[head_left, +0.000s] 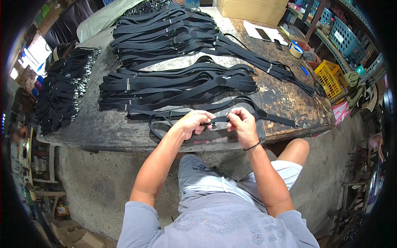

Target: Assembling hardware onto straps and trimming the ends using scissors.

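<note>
Far left, on the table (89, 134): one heap of black straps (58, 91), silver metal clips (84, 76) along its right edge. Left to centre, far side: one large pile of black straps (165, 37), lying lengthwise left to right. Nearer: a second pile of black straps (173, 84), with metal sliders. Near edge, centre: left hand (197, 123), fingers curled, thumb and forefinger closed together, pinching a black strap (219, 119). Said strap: located at the near edge of the table, short length stretched between the two hands. Right hand (242, 123), just beside: thumb and forefinger pressed together on the strap's right part, other fingers bent; exact grip detail too small to tell. Black band (252, 146) on the right wrist. Right, far: dark phone (262, 34) on white paper; tape roll (296, 51); blue pen (305, 71), nearer. Far right, beyond the table edge: yellow crate (329, 78).
</note>
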Tool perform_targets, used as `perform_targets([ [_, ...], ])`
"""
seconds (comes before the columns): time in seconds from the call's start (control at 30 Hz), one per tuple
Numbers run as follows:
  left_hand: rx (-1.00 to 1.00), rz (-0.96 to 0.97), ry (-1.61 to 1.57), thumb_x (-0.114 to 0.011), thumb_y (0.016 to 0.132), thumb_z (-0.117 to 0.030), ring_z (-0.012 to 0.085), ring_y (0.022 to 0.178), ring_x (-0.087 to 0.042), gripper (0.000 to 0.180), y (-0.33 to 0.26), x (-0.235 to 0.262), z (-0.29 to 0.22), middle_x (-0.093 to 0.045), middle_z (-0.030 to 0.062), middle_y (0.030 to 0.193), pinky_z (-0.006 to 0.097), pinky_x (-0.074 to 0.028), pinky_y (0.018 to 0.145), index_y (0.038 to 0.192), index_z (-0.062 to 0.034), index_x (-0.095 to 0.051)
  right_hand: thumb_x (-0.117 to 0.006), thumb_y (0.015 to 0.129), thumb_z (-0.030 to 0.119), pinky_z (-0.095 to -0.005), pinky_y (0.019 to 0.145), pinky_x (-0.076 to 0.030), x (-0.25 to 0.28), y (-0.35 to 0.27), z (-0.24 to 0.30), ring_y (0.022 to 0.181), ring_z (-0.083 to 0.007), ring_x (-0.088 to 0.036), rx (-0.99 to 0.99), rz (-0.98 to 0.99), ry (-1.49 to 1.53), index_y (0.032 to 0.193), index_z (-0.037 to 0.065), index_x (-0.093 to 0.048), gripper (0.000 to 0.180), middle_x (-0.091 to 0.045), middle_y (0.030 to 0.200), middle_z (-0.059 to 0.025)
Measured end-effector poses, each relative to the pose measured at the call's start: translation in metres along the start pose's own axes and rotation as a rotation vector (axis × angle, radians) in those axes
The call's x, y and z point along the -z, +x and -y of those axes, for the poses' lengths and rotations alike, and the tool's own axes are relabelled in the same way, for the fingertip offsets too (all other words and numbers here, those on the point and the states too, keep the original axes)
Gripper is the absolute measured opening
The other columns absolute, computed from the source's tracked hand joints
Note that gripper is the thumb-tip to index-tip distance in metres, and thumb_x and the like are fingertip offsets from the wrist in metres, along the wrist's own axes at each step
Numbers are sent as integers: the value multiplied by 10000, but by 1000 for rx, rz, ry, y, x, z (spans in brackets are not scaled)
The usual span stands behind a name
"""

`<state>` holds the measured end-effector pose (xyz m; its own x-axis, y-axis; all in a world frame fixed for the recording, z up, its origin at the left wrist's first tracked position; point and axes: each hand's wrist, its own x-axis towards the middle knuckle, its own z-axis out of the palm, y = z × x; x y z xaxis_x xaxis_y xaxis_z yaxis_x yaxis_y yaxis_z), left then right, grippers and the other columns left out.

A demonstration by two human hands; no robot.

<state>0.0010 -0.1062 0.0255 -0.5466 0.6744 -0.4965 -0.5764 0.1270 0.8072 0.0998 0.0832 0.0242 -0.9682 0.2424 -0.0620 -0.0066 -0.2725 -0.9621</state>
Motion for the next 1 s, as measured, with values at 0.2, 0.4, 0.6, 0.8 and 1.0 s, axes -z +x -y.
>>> perform_targets([
  [0.2,29,44,-68,-525,824,-95,34,444,-297,244,5,8,1,-597,2,725,212,-203,417,1042,-52,-627,-646,891,115,-232,533,-506,-6,-3,4,620,-93,-597,-19,6,2,971,32,-565,141,-617,838,-37],
  [0.4,19,-29,-175,-513,816,-82,36,430,-313,262,1,-1,-1,-578,-9,718,200,-200,402,1062,-54,-598,-539,902,54,-218,526,-499,-13,-5,-10,605,-94,-614,173,7,-411,987,35,-675,162,-599,798,-29],
  [0.6,-308,-281,-114,-546,851,-21,111,642,-609,167,-3,-32,-1,-613,74,809,211,-341,399,1017,-23,-552,-577,910,96,-216,567,-513,-16,-4,-16,668,-74,-610,7,-30,-383,1029,2,-655,171,-648,832,-35],
  [0.8,-393,-360,64,-575,843,-46,109,572,-580,186,-7,-50,-7,-631,85,780,216,-395,407,1018,7,-542,-616,906,132,-221,598,-522,-14,-4,-14,688,-78,-610,-4,-66,-154,1063,5,-635,203,-651,852,-31],
  [1.0,-498,-411,153,-592,844,-58,88,472,-502,199,-1,-57,0,-652,91,745,232,-401,406,1022,12,-538,-608,905,109,-229,613,-529,-11,-7,-8,694,-83,-603,-70,-67,-64,1065,21,-619,183,-642,866,-25],
])
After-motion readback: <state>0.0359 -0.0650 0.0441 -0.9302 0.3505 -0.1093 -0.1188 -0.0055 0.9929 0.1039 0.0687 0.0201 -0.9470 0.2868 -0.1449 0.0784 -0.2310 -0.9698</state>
